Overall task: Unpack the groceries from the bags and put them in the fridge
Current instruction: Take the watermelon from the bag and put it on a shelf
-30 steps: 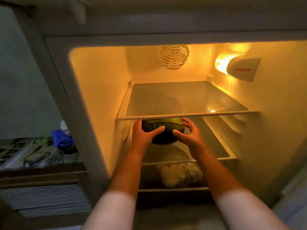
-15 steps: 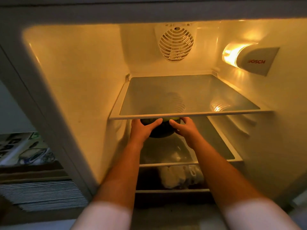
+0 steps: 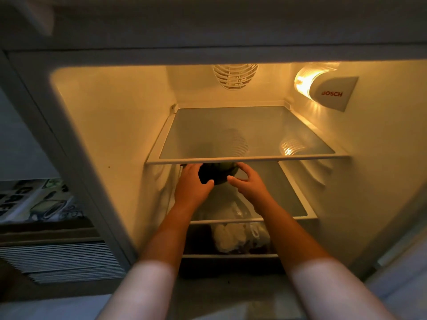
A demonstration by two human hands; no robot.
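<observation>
Centre of frame, under the upper glass shelf (image 3: 247, 159): round dark-green striped watermelon (image 3: 216, 173), cupped by left hand (image 3: 193, 187) and right hand (image 3: 250, 184); advise lowering onto lower shelf (image 3: 288, 197) before releasing

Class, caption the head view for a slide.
Both hands set a watermelon on the fridge's second shelf.
</observation>
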